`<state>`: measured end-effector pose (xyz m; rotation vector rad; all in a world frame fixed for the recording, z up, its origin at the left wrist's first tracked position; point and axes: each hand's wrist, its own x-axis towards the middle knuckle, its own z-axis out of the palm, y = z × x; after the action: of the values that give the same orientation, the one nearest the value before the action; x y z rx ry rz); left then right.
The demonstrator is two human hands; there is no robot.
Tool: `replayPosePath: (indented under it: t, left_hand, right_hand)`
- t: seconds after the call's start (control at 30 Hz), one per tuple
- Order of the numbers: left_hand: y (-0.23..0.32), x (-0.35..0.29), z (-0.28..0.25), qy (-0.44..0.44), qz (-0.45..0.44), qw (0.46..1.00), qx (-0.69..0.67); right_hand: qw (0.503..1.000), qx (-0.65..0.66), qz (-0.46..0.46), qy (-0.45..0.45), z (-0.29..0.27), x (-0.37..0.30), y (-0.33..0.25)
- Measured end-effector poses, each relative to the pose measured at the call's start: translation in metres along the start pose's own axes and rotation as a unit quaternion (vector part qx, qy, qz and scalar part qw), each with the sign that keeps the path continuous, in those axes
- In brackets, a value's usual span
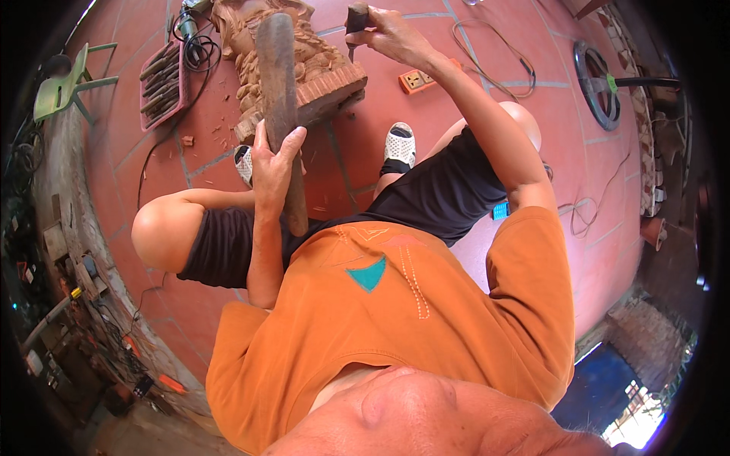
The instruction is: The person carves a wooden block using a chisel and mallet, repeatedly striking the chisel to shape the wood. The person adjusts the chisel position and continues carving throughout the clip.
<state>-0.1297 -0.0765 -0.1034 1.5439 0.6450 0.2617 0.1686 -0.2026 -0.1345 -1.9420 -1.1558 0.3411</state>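
Note:
My left hand (275, 163) is wrapped round the handle of a long wooden mallet (277, 68), which stands up in front of a brown wood carving (331, 64). The mallet's broad end covers part of the carved relief. At the carving's right side, my right hand (395, 38) grips a chisel (357, 20) by its dark handle, its short metal blade pointing down. I cannot tell whether the blade touches the wood. The carving rests on the tiled floor between and beyond my feet, its plain thick edge toward me.
To the left, a pink basket (183, 85) holds several chisels, with a corded power tool (187, 26) beside it and a green chair (61, 91) further out. On the right are an orange power strip (415, 81), a looped cable (525, 57) and a dark ring-shaped base (584, 85). Wood chips dot the red tiles.

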Motion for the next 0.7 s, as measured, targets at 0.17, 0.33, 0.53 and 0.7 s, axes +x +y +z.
replayPosePath:
  t: [0.17,0.33,0.53,0.7]
  left_hand:
    - [0.003,-0.002,0.002,-0.012,-0.002,1.000,0.008]
    - [0.002,-0.002,0.003,-0.024,0.009,1.000,0.007]
    - [0.004,-0.003,0.003,-0.021,0.005,1.000,0.020]
    - [0.003,-0.004,0.003,-0.022,0.005,0.999,0.024]
  right_hand:
    - [0.999,-0.043,0.004,0.005,0.000,-0.010,-0.011]
    - [0.999,-0.036,-0.005,-0.006,0.011,-0.014,0.004]
    - [0.999,-0.020,-0.048,0.000,0.017,-0.016,0.008]
    - [0.999,-0.006,-0.045,0.003,0.018,-0.019,0.002]
